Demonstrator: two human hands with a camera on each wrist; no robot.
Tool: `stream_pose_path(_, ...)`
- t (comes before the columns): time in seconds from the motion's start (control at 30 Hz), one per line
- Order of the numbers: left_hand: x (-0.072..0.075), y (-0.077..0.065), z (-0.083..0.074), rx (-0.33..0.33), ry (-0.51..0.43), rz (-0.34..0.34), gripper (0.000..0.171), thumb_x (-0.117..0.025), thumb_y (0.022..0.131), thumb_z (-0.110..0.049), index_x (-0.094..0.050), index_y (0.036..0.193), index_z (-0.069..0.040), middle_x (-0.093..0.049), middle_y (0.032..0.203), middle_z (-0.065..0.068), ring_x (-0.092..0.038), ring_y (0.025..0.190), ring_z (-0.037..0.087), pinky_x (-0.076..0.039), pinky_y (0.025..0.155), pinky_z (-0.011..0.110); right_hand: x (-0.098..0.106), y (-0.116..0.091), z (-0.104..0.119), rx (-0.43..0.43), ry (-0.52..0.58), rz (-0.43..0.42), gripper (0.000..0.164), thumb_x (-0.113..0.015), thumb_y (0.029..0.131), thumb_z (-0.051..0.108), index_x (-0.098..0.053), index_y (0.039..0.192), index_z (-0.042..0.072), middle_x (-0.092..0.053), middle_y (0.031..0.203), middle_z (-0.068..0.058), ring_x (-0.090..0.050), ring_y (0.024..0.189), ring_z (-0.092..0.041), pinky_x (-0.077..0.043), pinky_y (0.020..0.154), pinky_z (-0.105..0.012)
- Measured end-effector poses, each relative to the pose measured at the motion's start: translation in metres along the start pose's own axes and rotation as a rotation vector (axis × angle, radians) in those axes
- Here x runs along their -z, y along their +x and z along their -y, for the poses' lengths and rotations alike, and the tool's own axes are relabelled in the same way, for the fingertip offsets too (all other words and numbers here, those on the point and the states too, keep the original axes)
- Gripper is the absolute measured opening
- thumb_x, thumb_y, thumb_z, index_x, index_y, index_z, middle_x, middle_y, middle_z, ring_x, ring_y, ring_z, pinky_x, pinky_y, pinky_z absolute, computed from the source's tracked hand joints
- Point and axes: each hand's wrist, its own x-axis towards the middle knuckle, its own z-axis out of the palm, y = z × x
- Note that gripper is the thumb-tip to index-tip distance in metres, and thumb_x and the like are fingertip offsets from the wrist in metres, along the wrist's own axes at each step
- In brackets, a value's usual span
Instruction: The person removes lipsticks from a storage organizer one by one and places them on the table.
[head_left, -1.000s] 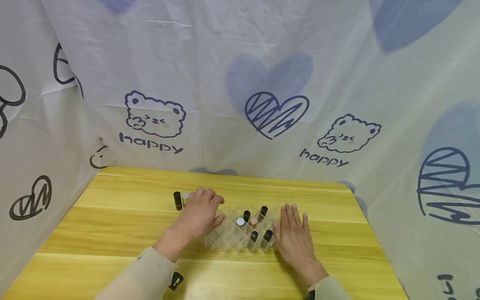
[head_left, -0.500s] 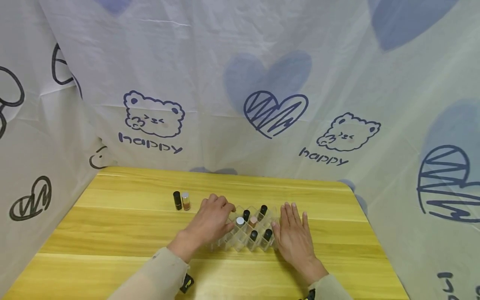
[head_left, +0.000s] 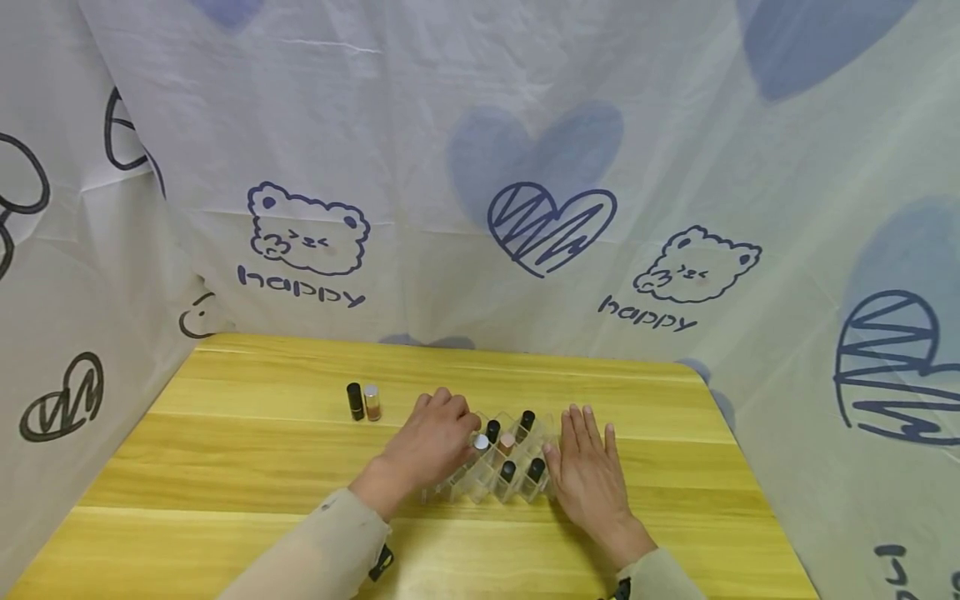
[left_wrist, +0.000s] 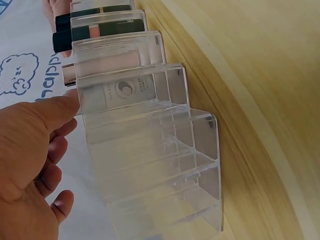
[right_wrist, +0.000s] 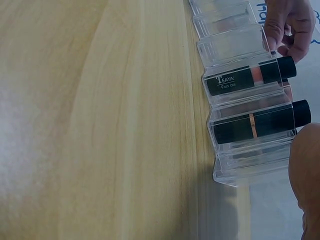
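Observation:
A clear acrylic lipstick organizer [head_left: 476, 487] with diamond-shaped slots stands on the wooden table, several lipsticks upright in it. My left hand [head_left: 438, 442] reaches over its left part, thumb and fingers at the silver-white cap of a lipstick [head_left: 481, 443]. In the left wrist view, that lipstick's pale body [left_wrist: 117, 92] sits in its slot, and my thumb and curled fingers pinch its top end. My right hand [head_left: 590, 479] lies with straight fingers along the organizer's right end. Black-capped lipsticks [right_wrist: 252, 122] show through the clear wall in the right wrist view.
Behind and left of the organizer, a black lipstick tube [head_left: 355, 402] and a silver-capped tube [head_left: 372, 402] stand side by side on the table [head_left: 262, 467]. A printed cloth [head_left: 420, 150] hangs along the table's back and sides.
My left hand has moved right, from near the two standing tubes and the organizer's left edge to the silver-white cap. The right hand stays in place.

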Motion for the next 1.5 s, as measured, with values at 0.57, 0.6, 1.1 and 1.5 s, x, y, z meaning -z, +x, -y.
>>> stream_pose_path(0.57, 0.001, 0.002, -0.001, -0.001, -0.021, 0.021, 0.028, -0.075, 0.097, -0.042, -0.077, 0.116, -0.021, -0.060, 0.101, -0.007, -0.040, 0.091, 0.016, -0.034, 0.084, 0.034, 0.001, 0.001, 0.002, -0.012, 0.003, 0.007, 0.066, -0.043, 0.113, 0.039, -0.033, 0.161, -0.006, -0.026, 0.171, -0.022, -0.019, 0.161, -0.040, -0.012, 0.127, -0.064)
stream_pose_path(0.6, 0.001, 0.002, -0.001, 0.000, -0.024, 0.025, 0.029, -0.075, 0.097, -0.042, -0.077, 0.117, -0.021, -0.060, 0.101, -0.007, -0.040, 0.091, 0.016, -0.035, 0.084, 0.034, 0.001, 0.000, 0.002, -0.012, 0.003, 0.009, 0.066, -0.043, 0.113, 0.039, -0.032, 0.161, -0.006, -0.026, 0.171, -0.022, -0.018, 0.161, -0.040, -0.012, 0.127, -0.065)
stream_pose_path(1.1, -0.006, 0.008, -0.001, -0.029, 0.047, 0.000, 0.026, -0.066, 0.098, -0.042, -0.065, 0.104, -0.017, -0.051, 0.095, -0.004, -0.038, 0.089, 0.018, -0.036, 0.083, 0.035, 0.000, 0.000, 0.002, -0.009, -0.001, 0.001, 0.066, -0.043, 0.113, 0.038, -0.032, 0.161, -0.006, -0.029, 0.170, -0.023, -0.019, 0.161, -0.040, -0.012, 0.127, -0.065)
stream_pose_path(1.5, -0.001, 0.011, 0.000, -0.043, 0.066, -0.039, 0.030, -0.067, 0.096, -0.046, -0.063, 0.103, -0.017, -0.050, 0.091, -0.004, -0.037, 0.086, 0.017, -0.031, 0.079, 0.032, -0.001, 0.000, 0.002, -0.009, 0.000, 0.003, 0.066, -0.042, 0.114, 0.039, -0.031, 0.161, -0.006, -0.026, 0.170, -0.023, -0.018, 0.161, -0.041, -0.012, 0.127, -0.065)
